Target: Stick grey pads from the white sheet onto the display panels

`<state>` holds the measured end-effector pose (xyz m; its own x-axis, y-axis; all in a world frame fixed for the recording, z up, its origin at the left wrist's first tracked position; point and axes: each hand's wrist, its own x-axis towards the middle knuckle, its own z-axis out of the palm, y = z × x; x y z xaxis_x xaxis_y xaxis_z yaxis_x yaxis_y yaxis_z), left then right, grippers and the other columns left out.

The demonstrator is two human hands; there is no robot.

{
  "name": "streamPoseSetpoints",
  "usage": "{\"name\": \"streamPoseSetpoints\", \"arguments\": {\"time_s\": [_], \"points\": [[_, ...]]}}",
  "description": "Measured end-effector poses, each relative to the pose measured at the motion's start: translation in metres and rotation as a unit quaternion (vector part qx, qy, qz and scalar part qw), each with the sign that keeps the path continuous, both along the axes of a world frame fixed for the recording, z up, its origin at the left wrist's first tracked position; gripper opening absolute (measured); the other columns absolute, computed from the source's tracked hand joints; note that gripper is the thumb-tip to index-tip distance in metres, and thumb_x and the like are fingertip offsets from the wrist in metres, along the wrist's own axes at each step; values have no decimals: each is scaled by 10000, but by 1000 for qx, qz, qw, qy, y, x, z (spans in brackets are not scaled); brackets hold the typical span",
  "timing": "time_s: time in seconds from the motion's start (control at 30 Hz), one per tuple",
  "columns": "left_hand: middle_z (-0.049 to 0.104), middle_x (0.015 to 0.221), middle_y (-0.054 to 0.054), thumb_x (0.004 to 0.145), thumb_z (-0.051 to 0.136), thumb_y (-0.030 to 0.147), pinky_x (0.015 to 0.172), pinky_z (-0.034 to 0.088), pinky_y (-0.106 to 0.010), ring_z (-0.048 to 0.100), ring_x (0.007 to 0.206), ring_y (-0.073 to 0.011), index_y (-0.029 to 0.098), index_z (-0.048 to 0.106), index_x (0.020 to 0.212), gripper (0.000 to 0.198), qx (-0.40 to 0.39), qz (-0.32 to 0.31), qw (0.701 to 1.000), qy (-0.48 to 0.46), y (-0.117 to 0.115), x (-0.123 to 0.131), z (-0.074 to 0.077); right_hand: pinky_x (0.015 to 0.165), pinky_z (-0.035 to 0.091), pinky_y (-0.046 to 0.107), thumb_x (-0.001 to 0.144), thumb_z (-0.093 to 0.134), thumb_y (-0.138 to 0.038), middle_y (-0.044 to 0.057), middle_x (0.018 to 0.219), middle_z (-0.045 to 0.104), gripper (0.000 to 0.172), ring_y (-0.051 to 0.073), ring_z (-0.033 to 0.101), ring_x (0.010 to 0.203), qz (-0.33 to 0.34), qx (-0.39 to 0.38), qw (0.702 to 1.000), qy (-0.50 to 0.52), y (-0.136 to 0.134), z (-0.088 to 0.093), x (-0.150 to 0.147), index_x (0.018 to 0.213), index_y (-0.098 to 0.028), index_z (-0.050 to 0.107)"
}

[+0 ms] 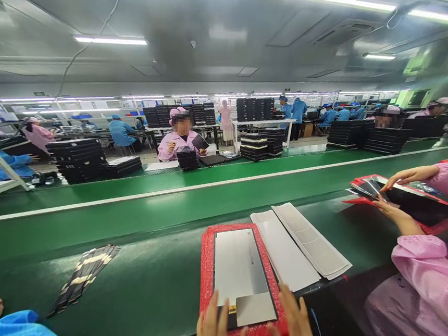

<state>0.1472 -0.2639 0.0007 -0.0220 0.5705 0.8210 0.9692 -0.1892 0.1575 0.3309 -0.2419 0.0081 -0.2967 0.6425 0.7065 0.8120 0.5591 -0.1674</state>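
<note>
On green conveyor [141,255], white sheets [285,252], red-framed panel [241,269]

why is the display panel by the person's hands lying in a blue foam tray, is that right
No, the tray is red, not blue. The head view shows the display panel lying in a red foam tray, by the person's left hand and right hand.

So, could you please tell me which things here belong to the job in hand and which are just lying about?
Job in hand: left hand, right hand, display panel, red foam pad.

Lying about: white sheets, striped strips on the green conveyor belt.
</note>
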Motion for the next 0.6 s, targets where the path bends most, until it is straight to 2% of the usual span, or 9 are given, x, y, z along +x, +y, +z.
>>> {"name": "streamPoseSetpoints", "arguments": {"time_s": [0.07, 0.13, 0.23, 0.37, 0.43, 0.53, 0.6], "points": [[651, 1105, -91, 786, 487, 187, 1070, 134, -563, 257, 1323, -231, 216, 553, 1152, 373, 28, -35, 993, 106, 1, 11, -9, 1090, 118, 464, 871, 379, -470, 156, 1248, 535, 722, 254, 461, 1192, 53, 57, 995, -65, -4, -7, -11, 1412, -74, 111], [677, 1057, -41, 776, 438, 150, 1049, -45, -631, 93, 1362, -200, 256, 604, 1089, 370, 14, -70, 980, 184, 6, 20, -14, 1097, 81, 440, 843, 334, -576, 149, 1211, 568, 807, 239, 519, 1136, 83, 62, 987, -119, -3, -10, -19, 1406, -43, 109], [636, 1127, -41, 762, 441, 159, 1034, -78, -654, 20, 1363, -219, 240, 647, 1029, 347, -10, -68, 974, 217, 16, 26, -16, 1078, 192, 402, 843, 286, -601, 127, 1283, 494, 795, 219, 537, 1115, 77, 25, 983, -166, 3, -8, -23, 1400, -53, 140], [622, 1147, -39, 833, 423, 286, 1059, -49, -629, 40, 1364, -211, 251, 638, 1053, 309, -1, -41, 975, 219, 20, 15, -20, 1020, 252, 518, 853, 296, -561, 38, 1297, 470, 660, 272, 578, 1048, 14, 44, 982, -181, 9, -13, -16, 1399, -202, 203], [631, 1135, -40, 856, 406, 301, 1067, -45, -609, 85, 1363, -200, 252, 620, 1084, 316, -8, -30, 978, 206, 18, 2, -23, 973, 263, 598, 845, 315, -554, 27, 1288, 475, 646, 310, 582, 1029, -24, 38, 984, -170, 10, -20, -10, 1401, -254, 175], [647, 1115, -31, 859, 404, 237, 1055, -48, -611, 358, 1270, -235, 274, 588, 1123, 324, -53, -22, 986, 160, 12, -25, -24, 849, 336, 672, 837, 324, -549, 60, 1300, 456, 696, 357, 555, 1057, -64, -19, 987, -144, 9, -30, -2, 1409, -264, 50], [639, 1134, -49, 856, 403, 266, 1051, 48, -617, 520, 1119, -261, 263, 575, 1142, 334, -102, -11, 989, 107, 12, -45, -19, 783, 381, 681, 840, 331, -534, 81, 1323, 425, 725, 368, 531, 1089, -82, -67, 985, -133, 8, -34, 4, 1405, -259, -30]]}}
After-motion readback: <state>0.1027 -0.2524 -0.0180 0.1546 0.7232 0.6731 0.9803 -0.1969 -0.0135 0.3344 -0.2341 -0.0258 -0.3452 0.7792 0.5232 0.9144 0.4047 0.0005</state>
